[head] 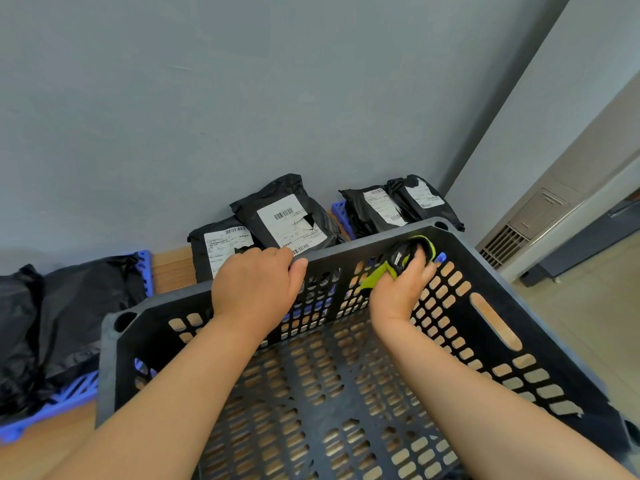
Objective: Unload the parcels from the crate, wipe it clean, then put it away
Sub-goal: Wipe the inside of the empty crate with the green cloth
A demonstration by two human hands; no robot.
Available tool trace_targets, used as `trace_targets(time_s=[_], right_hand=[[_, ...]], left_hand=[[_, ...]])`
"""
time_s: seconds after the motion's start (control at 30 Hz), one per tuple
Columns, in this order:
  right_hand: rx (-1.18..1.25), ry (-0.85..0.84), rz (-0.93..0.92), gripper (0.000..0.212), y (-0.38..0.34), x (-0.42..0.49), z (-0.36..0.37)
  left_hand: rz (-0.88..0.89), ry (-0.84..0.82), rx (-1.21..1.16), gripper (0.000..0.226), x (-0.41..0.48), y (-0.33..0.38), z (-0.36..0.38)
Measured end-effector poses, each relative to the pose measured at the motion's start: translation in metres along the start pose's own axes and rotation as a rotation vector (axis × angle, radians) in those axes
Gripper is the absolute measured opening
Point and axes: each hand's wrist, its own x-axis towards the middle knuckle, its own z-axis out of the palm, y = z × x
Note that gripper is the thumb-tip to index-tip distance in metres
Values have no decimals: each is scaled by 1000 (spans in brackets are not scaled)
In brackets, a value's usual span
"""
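A black perforated plastic crate (540,344) fills the lower half of the view and holds no parcels. My left hand (256,289) grips the crate's far rim, fingers curled over its top edge. My right hand (401,289) holds a black and lime-green cloth (407,258) bunched against the inside of the far wall near the right corner. Several black parcels with white labels (291,220) lie beyond the crate along the wall.
A grey wall rises right behind the parcels. Blue plastic pallets (145,268) lie under them on the wooden floor. More black bags (52,313) are piled at the left. To the right, a tiled floor and a cabinet with a vent (505,244).
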Motion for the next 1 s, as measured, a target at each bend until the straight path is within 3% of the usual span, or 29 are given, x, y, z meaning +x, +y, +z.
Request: trace_targets(time_s=[0.2, 0.37, 0.47, 0.7, 1.0], right_hand=[[-24, -72, -153, 59, -1, -15, -3], [-83, -259, -449, 58, 9, -53, 7], [-90, -284, -579, 63, 12, -63, 13], [43, -42, -367, 38, 8, -38, 17], [178, 142, -189, 34, -8, -6, 7]], left_hand=[[-10, -5, 24, 45, 0, 2, -5], [-35, -40, 40, 42, 0, 3, -7], [-43, -51, 34, 42, -1, 4, -9], [-42, -77, 11, 45, -1, 2, -9], [-53, -50, -14, 42, -1, 2, -11]])
